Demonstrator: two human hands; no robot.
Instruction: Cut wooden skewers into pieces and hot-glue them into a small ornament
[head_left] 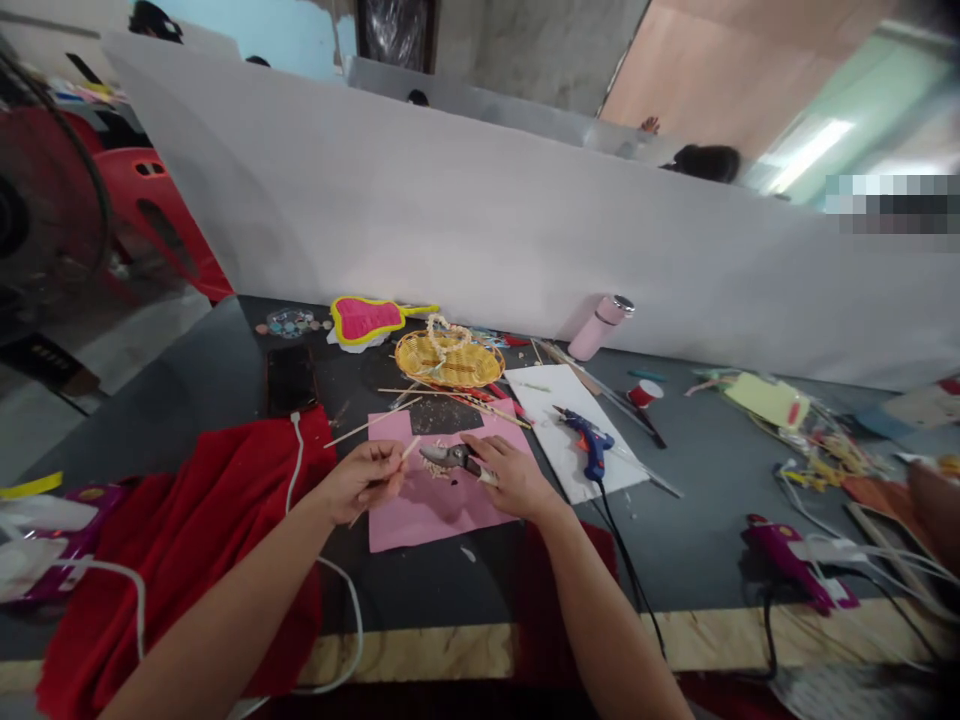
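My left hand (369,478) pinches a thin wooden stick (410,447), whose pale end points up and to the right. In my right hand (514,478) is a pair of pruning shears (450,457), its dark blades aimed left toward the stick but apart from it. Beneath both hands lies a pink sheet (420,525) with small cut wood pieces (435,468) on it. Several longer sticks (375,423) rest just behind. A yellow woven basket (409,360) stands farther back, with a heart-shaped ring of pale pieces (448,336) at its rim.
A blue glue gun (596,450) lies on a white board (555,400) to the right. Behind stand a pink bottle (600,328) and a white partition (450,210). At left are a phone (291,378), red cloth (225,500) and a white cable (298,455); at right, a purple power strip (799,570).
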